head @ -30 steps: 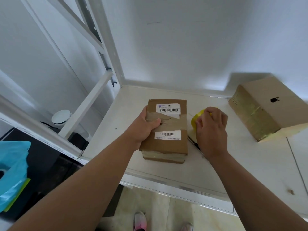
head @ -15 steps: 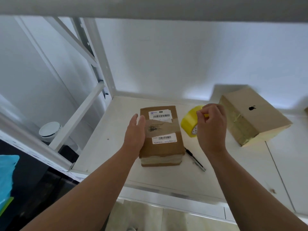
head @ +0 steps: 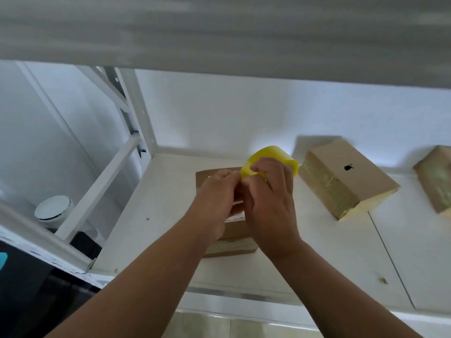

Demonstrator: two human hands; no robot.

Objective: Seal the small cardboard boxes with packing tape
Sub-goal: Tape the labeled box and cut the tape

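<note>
step: finding and lifting the tape end, nothing laid on this box yet as far as i can see.

right hand (head: 271,203) wraps the yellow tape roll (head: 269,152), fingers curled through and round it, holding it up in the air above the box. left hand (head: 214,196) is narrow, fingertips pinched at the near rim of the roll, touching the right thumb. can't tell whether it has the loose end or is only picking at it (the contact spot is hidden behind the knuckles).

the box (head: 204,178) lies flat on the shelf (head: 170,215) right under both hands, mostly covered by them; back-left corner, a bit of white label and the front face show. neither hand is touching it, so it's unrestrained.

two more boxes sit to the right on the same shelf: one with a black logo (head: 346,176), yellowish tape visible on its end face, looks done; another (head: 436,181) cut off by the frame edge, state unclear.

next move, my read: peel a length off, left hand keeping the end, then bring it down on the top of the box and run it along the seam and over the edge. needs one hand free to pin the box, or it'll slide when the tape pulls. risk: end folds back onto itself.
</note>
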